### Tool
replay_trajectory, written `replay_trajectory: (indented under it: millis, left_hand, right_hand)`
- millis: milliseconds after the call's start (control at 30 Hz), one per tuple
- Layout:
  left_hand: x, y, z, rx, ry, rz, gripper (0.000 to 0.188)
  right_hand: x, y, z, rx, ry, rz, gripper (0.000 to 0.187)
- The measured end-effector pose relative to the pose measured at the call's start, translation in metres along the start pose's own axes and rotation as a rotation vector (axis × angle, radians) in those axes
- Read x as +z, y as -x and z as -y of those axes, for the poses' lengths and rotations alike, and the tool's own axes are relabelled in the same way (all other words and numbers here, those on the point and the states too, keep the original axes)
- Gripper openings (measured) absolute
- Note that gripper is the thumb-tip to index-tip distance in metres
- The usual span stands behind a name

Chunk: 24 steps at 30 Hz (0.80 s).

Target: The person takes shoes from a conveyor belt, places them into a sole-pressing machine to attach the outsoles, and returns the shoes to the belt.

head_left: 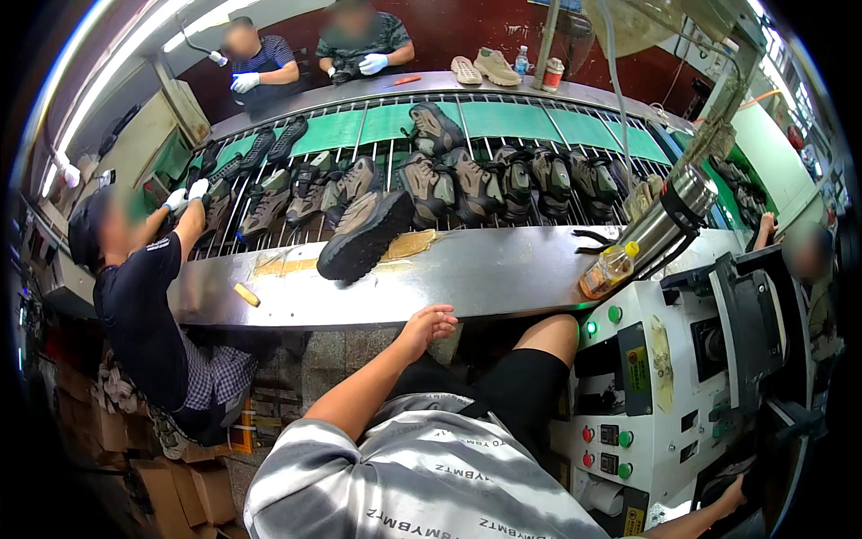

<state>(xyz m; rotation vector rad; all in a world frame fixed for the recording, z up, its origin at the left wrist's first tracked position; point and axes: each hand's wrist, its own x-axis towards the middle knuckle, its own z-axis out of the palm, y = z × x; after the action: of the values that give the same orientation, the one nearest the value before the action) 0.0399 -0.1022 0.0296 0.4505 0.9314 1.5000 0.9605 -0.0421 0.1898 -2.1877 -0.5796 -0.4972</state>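
My left hand is held above my lap, just in front of the metal bench edge. Its fingers are loosely stretched and it holds nothing. Past it, a brown and black hiking shoe lies tilted at the conveyor's edge, its dark lugged sole turned toward me. At the lower right my right hand reaches beside a white machine, against a dark object whose kind I cannot make out. The fingers of that hand are mostly hidden.
Several similar shoes stand on the roller conveyor. A steel thermos and a yellow-capped bottle stand at the bench's right. A person at left handles shoes; two gloved people stand across. A yellow stick-like piece lies on the bench.
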Motion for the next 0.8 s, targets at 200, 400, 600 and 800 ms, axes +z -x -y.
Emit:
replay_trajectory:
  millis: [200, 400, 600, 800]
  left_hand:
    - [0.020, 0.012, 0.007, -0.047, -0.208, 0.058, 0.030]
    - [0.071, 0.014, 0.017, -0.077, -0.492, 0.536, 0.037]
    - [0.121, 0.047, -0.005, 0.122, -0.596, 0.908, 0.074]
    - [0.085, 0.082, -0.074, 0.182, -0.027, 0.466, 0.082]
  right_hand:
    - [-0.092, 0.133, 0.068, -0.007, -0.292, -0.015, 0.096]
    - [-0.091, 0.231, 0.016, 0.060, -0.800, 0.098, 0.082]
    - [-0.071, 0.338, 0.076, 0.307, -1.469, 0.863, 0.073]
    - [-0.084, 0.564, 0.290, 0.038, -1.547, 1.908, 0.091]
